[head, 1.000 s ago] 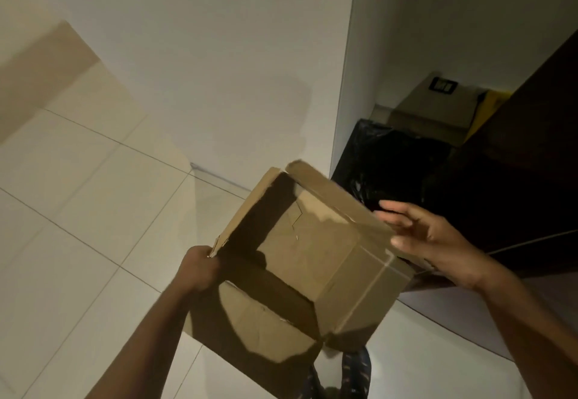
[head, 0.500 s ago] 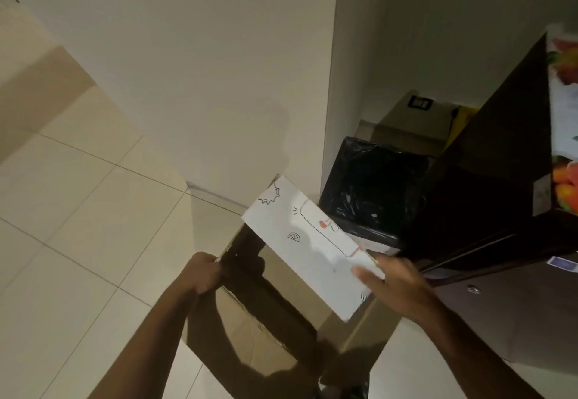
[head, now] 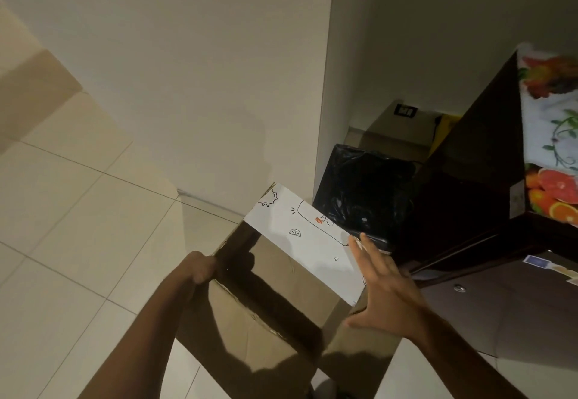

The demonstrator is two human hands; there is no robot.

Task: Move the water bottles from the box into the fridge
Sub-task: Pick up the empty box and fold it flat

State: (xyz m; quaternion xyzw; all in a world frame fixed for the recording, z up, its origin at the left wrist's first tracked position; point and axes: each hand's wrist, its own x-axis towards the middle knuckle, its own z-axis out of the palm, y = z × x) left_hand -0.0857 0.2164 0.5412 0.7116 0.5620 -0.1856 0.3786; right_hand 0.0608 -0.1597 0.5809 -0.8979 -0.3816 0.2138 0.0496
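Brown cardboard box [head: 275,311]: grips its rim with curled left hand [head: 200,268], rests spread right hand [head: 383,289] against white printed flap [head: 300,236], probably steadying it.

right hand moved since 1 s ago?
Yes. The right hand was across the front of the black bin bag; now it sits lower, only its fingertips reaching the bag's bottom edge.

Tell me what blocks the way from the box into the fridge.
The fridge door looks shut, just right of the box. A white flap lies partly over the box's opening, by the right hand. No bottles show.
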